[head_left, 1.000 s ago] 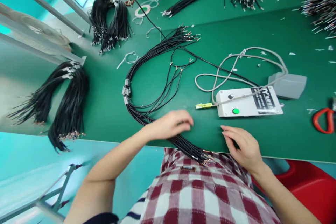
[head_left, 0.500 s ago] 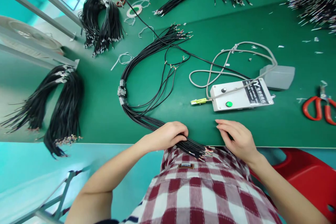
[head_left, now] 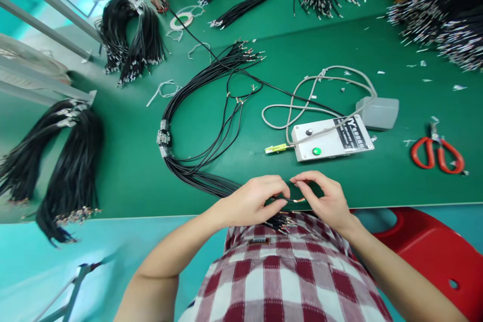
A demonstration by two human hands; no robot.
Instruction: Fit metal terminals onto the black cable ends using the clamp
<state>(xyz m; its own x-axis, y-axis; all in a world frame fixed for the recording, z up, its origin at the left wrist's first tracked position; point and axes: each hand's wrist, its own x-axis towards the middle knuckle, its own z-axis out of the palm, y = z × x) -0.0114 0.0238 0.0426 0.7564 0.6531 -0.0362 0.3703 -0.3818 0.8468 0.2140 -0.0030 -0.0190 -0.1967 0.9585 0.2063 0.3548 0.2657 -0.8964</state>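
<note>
**Green table, both hands on one wire end**

Green table (head_left: pixel 339 40) carries many black wires. At its near edge the left hand (head_left: pixel 251 201) lies on the wire bundle (head_left: pixel 196 177) and pinches one wire between thumb and finger. The right hand (head_left: pixel 324 198), at 3 o'clock from it, is closed on the metal tip (head_left: pixel 298 200) of this wire. A white box (head_left: pixel 332 138) sits at 12 o'clock, red scissors (head_left: pixel 437 151) far at 2 o'clock.
</note>
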